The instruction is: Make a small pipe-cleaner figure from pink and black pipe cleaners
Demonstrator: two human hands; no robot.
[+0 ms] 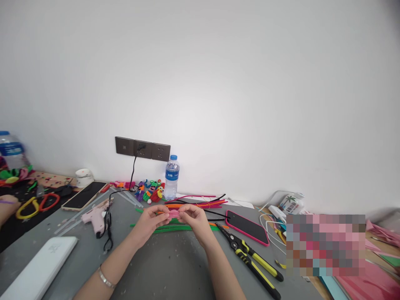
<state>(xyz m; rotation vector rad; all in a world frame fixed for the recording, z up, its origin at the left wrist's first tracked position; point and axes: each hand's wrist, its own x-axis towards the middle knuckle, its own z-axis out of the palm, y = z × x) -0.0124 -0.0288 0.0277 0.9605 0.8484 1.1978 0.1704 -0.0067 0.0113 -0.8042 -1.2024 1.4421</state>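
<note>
Between my two hands is a small bundle of pink pipe cleaner [174, 213], held above the grey mat. My left hand [153, 220] pinches its left end between thumb and fingers, and my right hand [194, 220] grips the right end the same way. The fingertips hide both ends of the bundle. Behind and below the hands lie loose pipe cleaners: green ones [175, 228], orange and red ones [209, 204], and black ones [215, 215].
Right of my hands lie yellow-black pliers [250, 258] and a pink-cased phone [246, 227]. A water bottle [171, 178] stands by the wall beside pipe-cleaner figures [151, 191]. At left are a pink glue gun [94, 218], a white box [40, 266] and another person's arm [8, 208].
</note>
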